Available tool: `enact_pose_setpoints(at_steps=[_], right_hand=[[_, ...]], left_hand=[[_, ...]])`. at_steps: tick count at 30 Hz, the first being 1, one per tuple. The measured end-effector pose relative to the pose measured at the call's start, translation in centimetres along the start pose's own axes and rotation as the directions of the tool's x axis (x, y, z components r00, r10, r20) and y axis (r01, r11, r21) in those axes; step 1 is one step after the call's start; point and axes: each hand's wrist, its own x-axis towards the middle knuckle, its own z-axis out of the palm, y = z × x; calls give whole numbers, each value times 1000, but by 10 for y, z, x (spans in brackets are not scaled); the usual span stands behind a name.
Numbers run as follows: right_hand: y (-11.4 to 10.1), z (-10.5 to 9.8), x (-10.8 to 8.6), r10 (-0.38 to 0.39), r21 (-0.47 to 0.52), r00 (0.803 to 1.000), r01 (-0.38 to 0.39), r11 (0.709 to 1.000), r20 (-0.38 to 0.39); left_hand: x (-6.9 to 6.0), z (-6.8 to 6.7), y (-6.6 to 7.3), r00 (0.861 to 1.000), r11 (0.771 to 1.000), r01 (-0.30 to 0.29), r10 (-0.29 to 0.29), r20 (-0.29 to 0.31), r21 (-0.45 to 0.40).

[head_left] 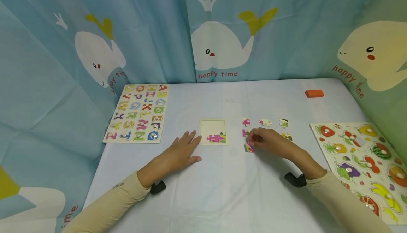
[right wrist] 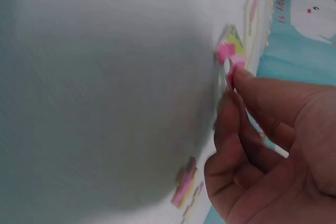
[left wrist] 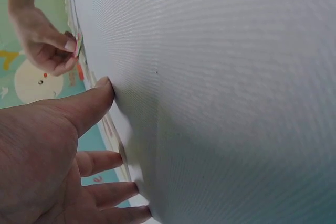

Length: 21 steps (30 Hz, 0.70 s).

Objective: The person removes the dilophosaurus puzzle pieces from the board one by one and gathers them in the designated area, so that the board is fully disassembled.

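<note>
My right hand (head_left: 270, 142) pinches a pink and green jigsaw piece (head_left: 249, 148) between thumb and fingertips. Seen from the right wrist, the piece (right wrist: 231, 51) stands tilted up from the cloth. My left hand (head_left: 181, 153) lies spread on the table, its fingertips at the left edge of a square wooden puzzle tray (head_left: 211, 125). Joined pink and green pieces (head_left: 217, 138) fill part of the tray's lower right. Loose jigsaw pieces lie right of the tray, including a pink one (head_left: 246, 121), a mostly white one (head_left: 265, 122) and a green one (head_left: 283, 122).
An alphabet board (head_left: 136, 114) lies at the back left. On the right is a fruit board (head_left: 359, 162), with an orange block (head_left: 314, 93) farther back. A whale-print curtain (head_left: 159, 31) encloses the white-covered table.
</note>
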Motion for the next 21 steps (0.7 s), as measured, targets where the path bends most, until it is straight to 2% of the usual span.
enact_pose_setpoints(at_steps=[7,12,16,21], right_hand=[[-2,12,2,-20,-119,996,9,993,-89],[-7,13,4,-34,-160,993,16,987,-109],[-17,10,13,-27,-135,994,13,991,-102],[-32,9,31,-4,-29,998,2,1000,-70]], left_hand=[[0,1,0,1000,1000,2,-2,-5,-5],[0,0,0,1000,1000,4,-4,-8,-7],[0,-1,1,1000,1000,2,-2,-10,-3],[-1,-1,1,1000,1000,2,-2,-8,-4]])
